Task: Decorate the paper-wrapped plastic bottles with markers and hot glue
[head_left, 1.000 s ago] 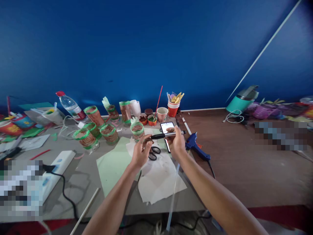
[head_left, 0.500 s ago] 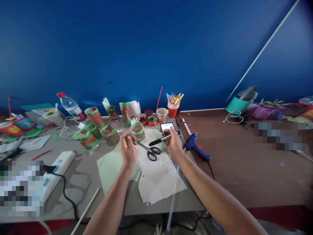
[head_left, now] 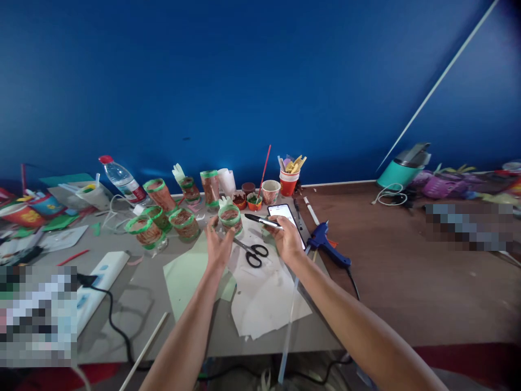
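In the middle of the frame, a pen (head_left: 264,221) is held by the right hand (head_left: 286,238), pinched between thumb and fingers, with its black end pointed left. The left hand (head_left: 220,243) is placed at the near left side of a jar (head_left: 230,215) edged in green, its thumb and fingers parted; whether the jar is gripped cannot be told.

Just below the jar, scissors (head_left: 253,256) are laid with their black handles towards the right, over white paper (head_left: 268,304). Green paper (head_left: 185,279) is spread at the lower left of centre, partly hidden by the left forearm. Behind the right hand, a lit phone (head_left: 280,210) is seen, partly covered by the fingers. To its right, a blue glue gun (head_left: 329,244) is set down on the table (head_left: 399,271).

Left of centre, more brown jars (head_left: 159,195) with green rims are grouped, and a red-capped bottle (head_left: 122,179) is tilted behind them. Above the centre, a red brush (head_left: 265,167) is stood in a small cup of green paint (head_left: 254,202), beside a patterned cup (head_left: 271,191) and a red cup (head_left: 288,185) filled with plastic utensils. A white power strip (head_left: 101,285) is seen at the lower left.
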Available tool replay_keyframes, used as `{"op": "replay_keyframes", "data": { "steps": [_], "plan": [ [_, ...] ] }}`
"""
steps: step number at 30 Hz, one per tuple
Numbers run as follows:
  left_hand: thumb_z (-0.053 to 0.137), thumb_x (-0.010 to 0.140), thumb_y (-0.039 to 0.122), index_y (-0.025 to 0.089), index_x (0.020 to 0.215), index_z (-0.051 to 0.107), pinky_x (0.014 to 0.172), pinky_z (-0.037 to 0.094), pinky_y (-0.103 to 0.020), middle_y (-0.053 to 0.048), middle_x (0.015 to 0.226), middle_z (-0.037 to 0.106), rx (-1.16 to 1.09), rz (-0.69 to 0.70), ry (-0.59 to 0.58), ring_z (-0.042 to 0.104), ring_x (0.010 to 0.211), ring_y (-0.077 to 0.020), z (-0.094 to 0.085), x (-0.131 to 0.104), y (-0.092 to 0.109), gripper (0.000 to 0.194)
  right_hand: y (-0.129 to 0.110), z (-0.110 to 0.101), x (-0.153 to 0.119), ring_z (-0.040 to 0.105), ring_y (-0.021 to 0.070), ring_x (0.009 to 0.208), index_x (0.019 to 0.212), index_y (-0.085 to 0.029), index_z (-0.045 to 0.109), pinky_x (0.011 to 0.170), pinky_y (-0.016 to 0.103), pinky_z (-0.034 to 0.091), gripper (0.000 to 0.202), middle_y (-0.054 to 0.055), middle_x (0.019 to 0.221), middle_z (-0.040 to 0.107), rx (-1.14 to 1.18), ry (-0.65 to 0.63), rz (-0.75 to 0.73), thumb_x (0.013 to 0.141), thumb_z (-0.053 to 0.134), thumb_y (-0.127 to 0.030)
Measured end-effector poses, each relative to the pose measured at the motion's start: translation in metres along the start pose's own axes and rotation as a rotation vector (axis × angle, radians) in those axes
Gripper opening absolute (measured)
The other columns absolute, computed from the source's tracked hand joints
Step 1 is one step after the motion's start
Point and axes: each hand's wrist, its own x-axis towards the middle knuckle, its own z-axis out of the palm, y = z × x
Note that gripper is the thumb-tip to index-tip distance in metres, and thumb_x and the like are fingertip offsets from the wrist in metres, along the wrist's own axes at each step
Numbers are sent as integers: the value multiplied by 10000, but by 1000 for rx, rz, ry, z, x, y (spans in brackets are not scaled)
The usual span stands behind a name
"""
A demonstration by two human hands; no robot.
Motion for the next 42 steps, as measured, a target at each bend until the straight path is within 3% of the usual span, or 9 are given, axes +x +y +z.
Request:
{"op": "replay_keyframes", "data": {
  "steps": [4,8,16,21,28,42],
  "plan": [
    [687,724,269,214,1196,519,1035,387,-468,-118,1224,545,50,0,-37,505,1178,-275,2,1,5,504,2,-1,-4,571,157,700,700,-202,646,645,287,469,168,-9,746,635,-263,-3,-46,686,669,-368],
    [679,733,287,198,1200,509,1011,418,-468,-128,1231,571,68,-47,-72,538,1166,-283,3,4,6,505,5,-3,-6,557,169,695,827,-196,687,665,294,450,198,-13,691,610,-611,-58,-60,719,615,-346],
    [704,713,278,209,1259,463,998,450,-443,-127,1249,603,72,-68,-101,578,1165,-281,4,6,0,601,20,-10,-6,611,232,984,956,-189,665,903,375,485,219,95,1006,649,-1028,-297,-432,772,546,-191],
    [710,707,266,205,1271,457,1028,429,-452,-143,1289,585,71,-61,-121,557,1207,-290,4,8,-3,622,24,-10,-10,581,252,1106,1048,-164,661,984,382,462,278,132,1167,579,-1243,-381,-402,796,543,-151],
    [720,679,232,200,1249,473,1021,433,-440,-138,1266,594,53,-54,-102,569,1182,-277,6,10,-7,623,18,-4,-17,534,265,1209,1149,-122,638,1047,372,424,331,174,1329,495,-1415,-493,-313,832,575,-188],
    [691,701,238,215,1168,528,1012,426,-487,-99,1198,623,113,-10,-125,585,1137,-257,5,11,-2,495,12,2,-29,441,300,1251,1109,-128,658,1069,431,366,309,183,1333,489,-1532,-613,-361,831,608,-253]
  ]
}}
